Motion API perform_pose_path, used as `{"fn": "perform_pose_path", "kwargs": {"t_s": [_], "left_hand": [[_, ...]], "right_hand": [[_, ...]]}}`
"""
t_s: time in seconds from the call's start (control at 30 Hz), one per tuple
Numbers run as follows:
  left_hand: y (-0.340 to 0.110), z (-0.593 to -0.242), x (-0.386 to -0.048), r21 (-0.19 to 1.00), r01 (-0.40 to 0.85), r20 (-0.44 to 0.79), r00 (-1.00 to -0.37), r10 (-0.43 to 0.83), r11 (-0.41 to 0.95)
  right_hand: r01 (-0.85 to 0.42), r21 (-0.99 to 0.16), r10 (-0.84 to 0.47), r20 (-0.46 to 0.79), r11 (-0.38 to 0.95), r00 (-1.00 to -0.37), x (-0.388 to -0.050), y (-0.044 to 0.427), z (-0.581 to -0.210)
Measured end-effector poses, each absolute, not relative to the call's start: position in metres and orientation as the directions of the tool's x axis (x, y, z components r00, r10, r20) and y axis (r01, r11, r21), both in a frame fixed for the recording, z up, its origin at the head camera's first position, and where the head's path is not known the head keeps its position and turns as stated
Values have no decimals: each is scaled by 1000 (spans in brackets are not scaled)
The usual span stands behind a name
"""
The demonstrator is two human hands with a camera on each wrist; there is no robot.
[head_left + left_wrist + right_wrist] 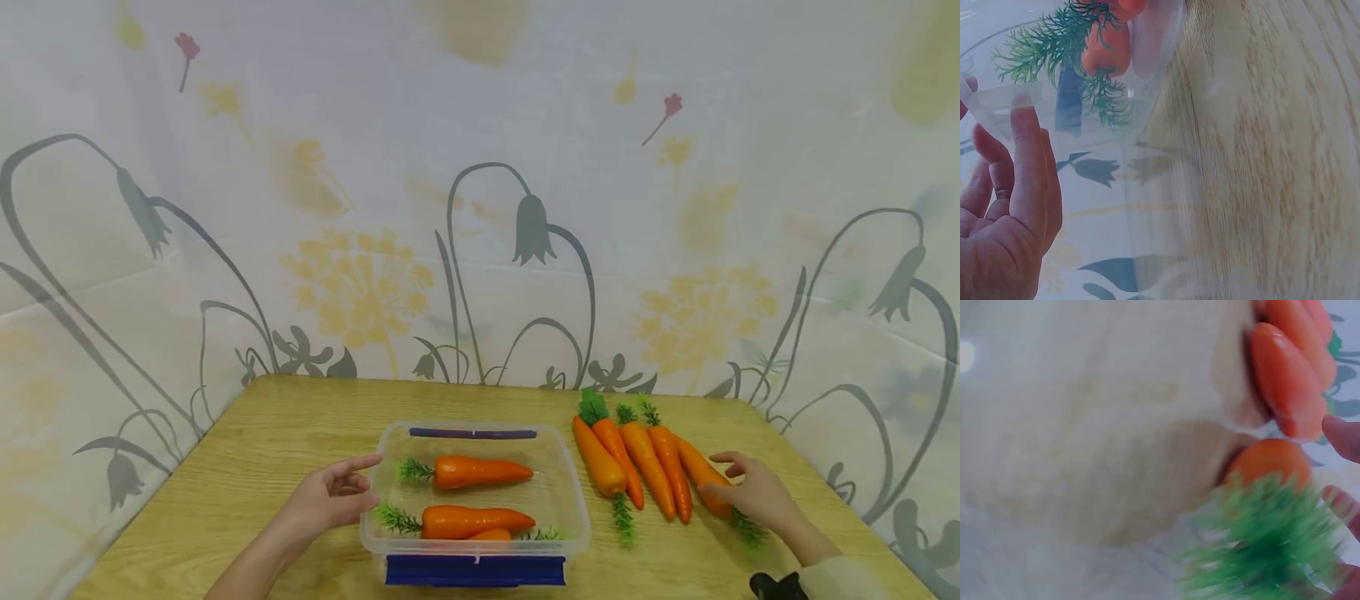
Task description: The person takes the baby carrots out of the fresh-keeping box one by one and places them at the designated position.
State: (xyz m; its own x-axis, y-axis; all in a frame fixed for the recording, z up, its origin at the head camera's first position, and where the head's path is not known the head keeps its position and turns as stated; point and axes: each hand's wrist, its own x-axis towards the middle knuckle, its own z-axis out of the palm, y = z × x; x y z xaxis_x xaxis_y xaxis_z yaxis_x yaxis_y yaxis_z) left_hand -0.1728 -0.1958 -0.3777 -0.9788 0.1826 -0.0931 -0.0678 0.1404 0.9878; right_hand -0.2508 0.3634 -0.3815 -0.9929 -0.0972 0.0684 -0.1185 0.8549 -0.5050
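A clear plastic box (576,492) with blue latches stands mid-table in the head view. Inside lie two whole carrots, one farther back (480,472) and one nearer (468,522), plus part of a third carrot (491,535), mostly hidden. My left hand (326,500) touches the box's left rim; in the left wrist view its index fingertip meets the translucent lip (1007,100). To the right, my right hand (757,496) is at the rightmost carrot (699,467), thumb over its leafy end, fingers spread. In the right wrist view that carrot's green top (1266,537) is blurred.
Several other carrots, such as the leftmost one (598,458), lie side by side on the wooden table (300,417), right of the box. A curtain with printed flowers (480,292) hangs behind the table. A black object (776,587) sits by the right sleeve.
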Motion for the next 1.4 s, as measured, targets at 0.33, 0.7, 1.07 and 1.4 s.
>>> {"fn": "perform_pose_path", "kwargs": {"t_s": [0.33,0.7,1.07,1.4], "left_hand": [[-196,-379,-172,988,-58,-87,-975,203,143],[-195,-377,-174,989,-63,-89,-975,202,131],[-197,-377,-173,988,-66,-93,-976,198,141],[-197,-378,-174,988,-59,-88,-975,203,145]], "right_hand": [[-255,-493,-160,227,832,-961,-254,341,-342],[-352,-472,-232,294,808,-927,-259,301,-308],[-441,-500,-322,310,745,-895,-263,259,-290],[-470,-553,-359,303,688,-883,-273,232,-292]]}}
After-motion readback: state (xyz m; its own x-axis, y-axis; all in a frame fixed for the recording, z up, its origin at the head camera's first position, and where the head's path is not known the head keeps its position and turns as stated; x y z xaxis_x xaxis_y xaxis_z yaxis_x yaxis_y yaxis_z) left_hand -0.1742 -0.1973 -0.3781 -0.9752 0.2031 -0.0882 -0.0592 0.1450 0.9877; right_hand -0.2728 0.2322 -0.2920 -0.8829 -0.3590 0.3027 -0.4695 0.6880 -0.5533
